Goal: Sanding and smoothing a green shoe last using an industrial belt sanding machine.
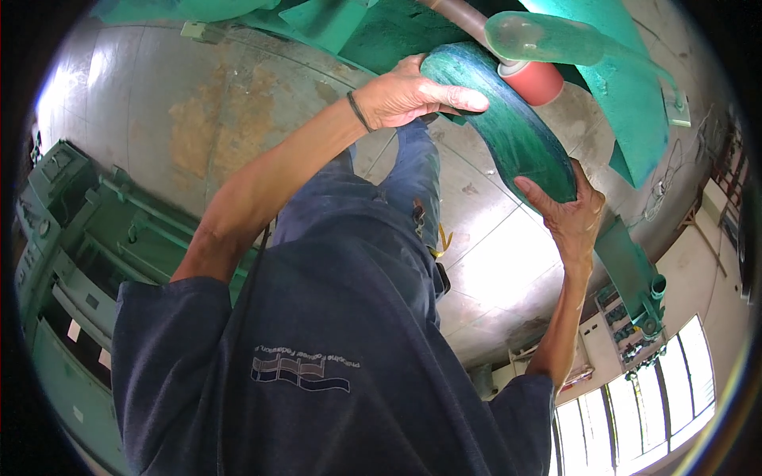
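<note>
Clasping a curved green piece are left grip and right grip.

Just behind the gripping left hand I see a dark wristband; farther back, a short-sleeved navy T-shirt with a wavy chest print, and blue jeans.

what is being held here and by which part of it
A green sole-shaped piece, held at both ends: the left hand grips its upper-left end, the right hand its lower-right end, thumbs on the green face.
</note>
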`<action>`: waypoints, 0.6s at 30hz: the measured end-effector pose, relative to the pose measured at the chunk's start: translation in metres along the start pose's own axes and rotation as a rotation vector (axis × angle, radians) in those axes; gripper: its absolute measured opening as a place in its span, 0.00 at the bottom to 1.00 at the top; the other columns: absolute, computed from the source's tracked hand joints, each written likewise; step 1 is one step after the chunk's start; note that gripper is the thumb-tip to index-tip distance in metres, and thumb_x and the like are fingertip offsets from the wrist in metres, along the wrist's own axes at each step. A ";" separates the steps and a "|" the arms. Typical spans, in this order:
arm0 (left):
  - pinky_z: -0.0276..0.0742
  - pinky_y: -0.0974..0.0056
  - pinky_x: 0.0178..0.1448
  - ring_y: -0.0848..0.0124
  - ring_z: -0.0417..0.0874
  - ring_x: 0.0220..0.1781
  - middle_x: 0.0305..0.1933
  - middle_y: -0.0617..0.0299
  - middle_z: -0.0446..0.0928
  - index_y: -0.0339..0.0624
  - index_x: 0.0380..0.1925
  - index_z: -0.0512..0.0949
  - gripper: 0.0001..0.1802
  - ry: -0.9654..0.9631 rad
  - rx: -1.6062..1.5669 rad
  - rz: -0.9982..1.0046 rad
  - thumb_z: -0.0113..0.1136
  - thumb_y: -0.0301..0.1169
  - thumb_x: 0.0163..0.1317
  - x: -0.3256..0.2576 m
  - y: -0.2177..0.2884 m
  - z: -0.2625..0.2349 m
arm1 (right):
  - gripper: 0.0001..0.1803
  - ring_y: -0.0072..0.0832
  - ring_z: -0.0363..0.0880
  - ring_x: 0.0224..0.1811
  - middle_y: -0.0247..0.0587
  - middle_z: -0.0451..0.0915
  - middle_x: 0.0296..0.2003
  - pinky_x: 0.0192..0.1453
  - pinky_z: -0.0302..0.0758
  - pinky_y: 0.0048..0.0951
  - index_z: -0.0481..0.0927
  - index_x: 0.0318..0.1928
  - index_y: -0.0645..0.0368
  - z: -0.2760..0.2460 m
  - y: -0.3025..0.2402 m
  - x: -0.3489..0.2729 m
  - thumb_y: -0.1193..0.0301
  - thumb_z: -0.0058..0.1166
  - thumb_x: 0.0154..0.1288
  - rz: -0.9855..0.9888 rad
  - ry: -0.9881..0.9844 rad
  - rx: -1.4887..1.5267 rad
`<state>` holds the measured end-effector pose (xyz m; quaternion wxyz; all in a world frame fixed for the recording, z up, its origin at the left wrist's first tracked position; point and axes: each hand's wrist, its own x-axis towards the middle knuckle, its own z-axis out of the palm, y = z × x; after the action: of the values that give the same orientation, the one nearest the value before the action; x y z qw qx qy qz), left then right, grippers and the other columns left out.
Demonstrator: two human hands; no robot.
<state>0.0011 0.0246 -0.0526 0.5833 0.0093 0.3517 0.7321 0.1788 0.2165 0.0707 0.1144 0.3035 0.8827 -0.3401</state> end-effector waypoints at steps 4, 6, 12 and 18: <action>0.83 0.63 0.59 0.71 0.86 0.54 0.51 0.60 0.84 0.41 0.57 0.78 0.28 0.010 0.022 -0.055 0.77 0.26 0.56 0.009 -0.007 -0.007 | 0.31 0.21 0.79 0.17 0.37 0.84 0.22 0.24 0.75 0.26 0.82 0.43 0.63 -0.001 0.002 0.001 0.51 0.78 0.52 0.023 -0.018 -0.077; 0.83 0.63 0.59 0.70 0.86 0.53 0.51 0.61 0.84 0.40 0.57 0.77 0.28 0.007 0.057 -0.050 0.78 0.27 0.56 0.005 -0.003 0.000 | 0.32 0.21 0.78 0.16 0.37 0.83 0.20 0.24 0.75 0.27 0.82 0.43 0.63 -0.003 -0.002 -0.004 0.50 0.78 0.51 0.107 -0.026 -0.006; 0.80 0.64 0.57 0.72 0.84 0.53 0.52 0.61 0.83 0.39 0.55 0.78 0.22 -0.014 0.060 -0.061 0.73 0.25 0.61 0.005 -0.003 0.012 | 0.32 0.21 0.75 0.14 0.35 0.81 0.18 0.23 0.74 0.26 0.83 0.45 0.63 -0.004 0.014 -0.004 0.50 0.79 0.51 0.054 -0.032 -0.063; 0.82 0.61 0.63 0.69 0.86 0.55 0.53 0.58 0.84 0.37 0.57 0.76 0.30 -0.026 0.033 -0.031 0.79 0.25 0.54 0.002 -0.005 0.021 | 0.32 0.19 0.74 0.14 0.34 0.80 0.17 0.22 0.72 0.26 0.83 0.45 0.63 -0.010 0.014 -0.016 0.51 0.79 0.51 -0.016 0.037 -0.044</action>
<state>0.0139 0.0377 -0.0402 0.5989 0.0233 0.3562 0.7169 0.2005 0.2242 0.0772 0.1020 0.3001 0.8942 -0.3160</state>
